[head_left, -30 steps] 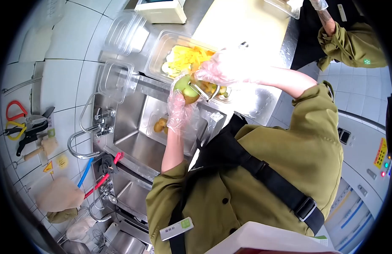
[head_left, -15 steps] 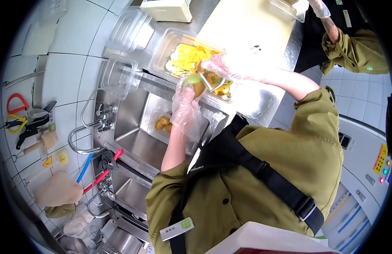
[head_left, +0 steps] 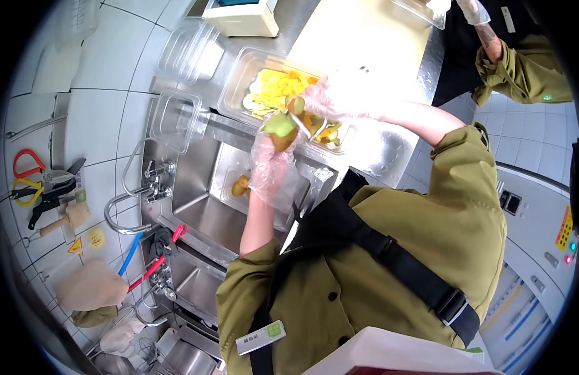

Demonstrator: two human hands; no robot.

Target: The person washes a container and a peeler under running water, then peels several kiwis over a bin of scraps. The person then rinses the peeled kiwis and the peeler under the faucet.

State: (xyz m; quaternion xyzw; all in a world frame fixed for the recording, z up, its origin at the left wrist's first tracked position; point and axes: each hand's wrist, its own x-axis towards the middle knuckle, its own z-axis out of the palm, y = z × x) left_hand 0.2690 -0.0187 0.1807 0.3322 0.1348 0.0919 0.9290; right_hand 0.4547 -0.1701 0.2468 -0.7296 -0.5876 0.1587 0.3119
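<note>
My left hand (head_left: 271, 165), in a clear plastic glove, grips a partly peeled kiwi (head_left: 279, 127) with green flesh showing on top and brown skin below. Gloved likewise, my right hand (head_left: 322, 101) is closed on a metal peeler (head_left: 312, 128) just right of the fruit. A piece of brown-green peel (head_left: 296, 106) is at the peeler beside the right fingers. Below both hands stands a clear plastic tub (head_left: 229, 87) with yellow, orange and green peelings (head_left: 278, 89). Several brown kiwis (head_left: 241, 185) lie in another clear container in the sink, partly hidden by my left forearm.
The steel sink (head_left: 202, 215) with its taps (head_left: 158, 181) lies left of my body. Clear containers (head_left: 177, 122) stand along the wall edge. A pale cutting board (head_left: 339, 31) covers the counter ahead. Another person's gloved hand (head_left: 474, 11) is at the upper right.
The kiwi has turned in my left hand, and more pale green flesh faces the camera. My right hand with the peeler has shifted slightly, with peel now showing at it.
</note>
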